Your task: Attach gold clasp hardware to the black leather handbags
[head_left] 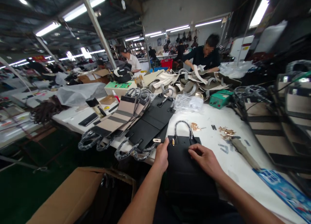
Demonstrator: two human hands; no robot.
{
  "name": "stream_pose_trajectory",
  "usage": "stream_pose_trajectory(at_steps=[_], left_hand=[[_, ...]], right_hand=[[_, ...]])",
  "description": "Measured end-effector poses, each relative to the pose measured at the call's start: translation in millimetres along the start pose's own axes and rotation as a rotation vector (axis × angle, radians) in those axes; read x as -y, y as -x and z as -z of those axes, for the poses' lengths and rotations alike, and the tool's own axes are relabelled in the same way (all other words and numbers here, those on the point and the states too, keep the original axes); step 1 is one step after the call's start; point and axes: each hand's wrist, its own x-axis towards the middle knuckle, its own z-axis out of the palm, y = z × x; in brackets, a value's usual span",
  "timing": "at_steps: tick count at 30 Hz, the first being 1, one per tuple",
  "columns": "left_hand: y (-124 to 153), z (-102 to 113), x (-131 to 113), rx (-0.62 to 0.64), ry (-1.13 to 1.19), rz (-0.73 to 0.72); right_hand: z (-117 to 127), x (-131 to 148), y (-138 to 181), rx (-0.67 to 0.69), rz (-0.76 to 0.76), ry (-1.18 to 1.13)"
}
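Observation:
A black handbag (184,165) with a wrapped handle lies at the near edge of the white table (216,143). My left hand (162,156) grips the bag's upper left corner, thumb beside a small gold clasp (173,141). My right hand (205,159) rests on the bag's top right part, fingers curled and pinching its upper edge. A small gold tag (156,140) lies just left of the bag.
Stacked black and beige bag panels (136,120) fan out to the left. Gold metal fittings (225,131) and a hammer-like tool (243,151) lie to the right, beige bags (274,127) beyond. An open cardboard box (80,195) stands below left. Other people work at the far end.

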Motion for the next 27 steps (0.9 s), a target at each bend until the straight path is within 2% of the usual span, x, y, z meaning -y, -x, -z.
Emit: stream_pose_trajectory(at_steps=[5,7,11,16,22,27], left_hand=[[7,-4,-9,0.123,-0.011,0.016],[10,-7,-12,0.146,-0.06,0.043],[13,-13,-18,0.16,-0.137,0.142],[10,-18,-20,0.197,-0.1,0.191],[10,-16,-16,0.162,-0.09,0.129],[7,-15,-12,0.082,-0.098,0.055]], right_hand=[[23,-21,-9,-0.246,-0.004,0.056],[30,-28,-15,-0.268,0.003,0.051],[43,-35,-36,-0.217,0.042,0.187],[51,-33,-87,-0.197,0.099,0.399],[36,-20,-145,-0.071,0.231,0.639],[26,-20,-156,-0.011,0.262,0.725]])
